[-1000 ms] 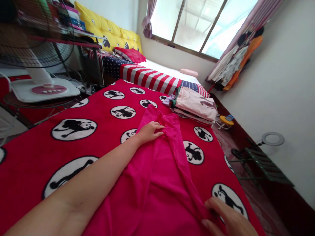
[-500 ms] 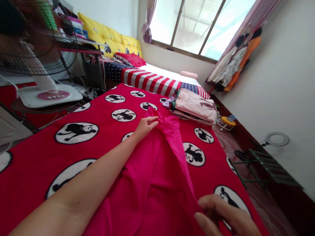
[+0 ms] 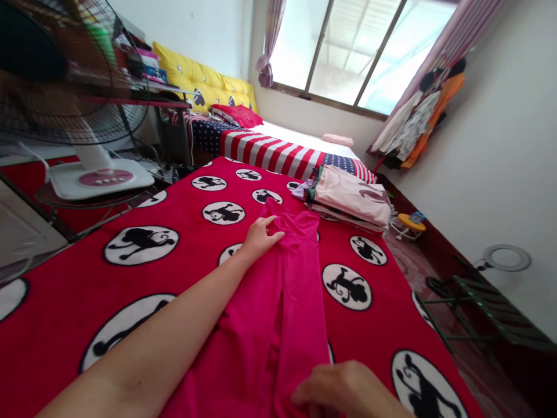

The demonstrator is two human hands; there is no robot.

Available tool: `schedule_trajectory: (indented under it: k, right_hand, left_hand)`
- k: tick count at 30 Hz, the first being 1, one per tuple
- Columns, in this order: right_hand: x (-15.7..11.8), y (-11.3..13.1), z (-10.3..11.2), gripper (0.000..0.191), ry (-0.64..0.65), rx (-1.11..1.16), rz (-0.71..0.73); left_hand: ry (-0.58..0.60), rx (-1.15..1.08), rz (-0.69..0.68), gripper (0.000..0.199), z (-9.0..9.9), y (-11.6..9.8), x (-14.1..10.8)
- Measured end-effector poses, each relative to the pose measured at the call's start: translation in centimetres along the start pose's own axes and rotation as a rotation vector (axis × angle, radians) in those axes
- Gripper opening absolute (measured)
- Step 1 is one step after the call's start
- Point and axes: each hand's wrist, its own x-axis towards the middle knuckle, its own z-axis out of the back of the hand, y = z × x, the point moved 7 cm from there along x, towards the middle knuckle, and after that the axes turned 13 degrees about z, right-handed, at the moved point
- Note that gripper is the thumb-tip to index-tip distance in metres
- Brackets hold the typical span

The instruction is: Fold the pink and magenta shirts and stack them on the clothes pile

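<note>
A bright pink garment [image 3: 300, 302] lies lengthwise on a red blanket [image 3: 183, 319] printed with black monkeys in white ovals. Its right part is folded inward as a long strip, and the near end runs out of view. My left hand [image 3: 260, 237] rests on the garment near its far end, thumb and forefinger apart. At the lower right, my right hand [image 3: 348, 386] has its fingers curled down at the near part of the folded strip; it looks closed on the cloth, with the fingertips partly blurred.
A stack of folded clothes [image 3: 352, 197] sits at the bed's far right. On the left, a fan [image 3: 102, 177] stands on a stool. Beyond is another bed with a striped cover [image 3: 270, 151]. A dark green rack [image 3: 491, 302] and a ring light [image 3: 507, 258] are at right.
My right hand has moved left, carrying the garment's right edge inward into a flatter strip. My left thumb and forefinger have spread apart. The view has shifted slightly.
</note>
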Motion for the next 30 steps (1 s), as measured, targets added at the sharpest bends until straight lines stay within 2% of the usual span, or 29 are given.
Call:
schedule_trajectory:
  k: [1, 3, 6, 9, 12, 16, 18, 20, 24, 27, 30]
  right_hand:
    - [0.2, -0.4, 2.4, 0.014, -0.109, 0.03, -0.014]
    - [0.8, -2.8, 7.4, 0.022, -0.363, 0.074, -0.088]
    - [2.7, -8.3, 13.8, 0.028, -0.676, 0.084, -0.15]
    - [5.5, -13.9, 18.3, 0.03, -0.841, 0.001, -0.182]
    - [8.7, -17.4, 21.0, 0.03, -0.912, -0.122, -0.194]
    - [12.4, -18.6, 22.4, 0.04, -0.955, -0.217, -0.136]
    - [13.8, -18.4, 22.3, 0.047, -0.908, -0.319, -0.129]
    - [14.5, -18.5, 22.0, 0.042, -0.841, -0.422, -0.166]
    - [13.6, -19.7, 21.8, 0.024, -0.847, -0.51, -0.33]
    - [12.8, -20.1, 21.5, 0.026, -0.843, -0.538, -0.432]
    - [12.2, -18.4, 21.0, 0.036, -0.876, -0.625, -0.458]
  left_hand:
    - [-0.006, 0.038, -0.038, 0.057, 0.0, -0.4, -0.3]
    - [0.001, 0.074, -0.096, 0.055, -0.2, -1.1, -0.8]
    - [0.046, 0.109, -0.13, 0.045, -0.8, -1.5, -1.2]
    - [0.074, 0.125, -0.129, 0.038, -1.2, -1.4, -1.3]
    - [0.048, 0.079, -0.126, 0.032, -1.0, -1.2, -1.1]
    - [0.024, 0.057, -0.126, 0.023, -0.8, -1.0, -0.8]
    - [0.017, 0.059, -0.122, 0.02, -0.8, -0.8, -0.7]
    - [0.008, 0.066, -0.111, 0.02, -0.8, -0.6, -0.6]
    - [-0.031, 0.141, -0.076, 0.024, -0.9, -0.3, -0.3]
    - [-0.054, 0.19, -0.068, 0.023, -1.0, -0.3, -0.3]
    - [-0.082, 0.181, -0.078, 0.024, -1.0, -0.4, -0.6]
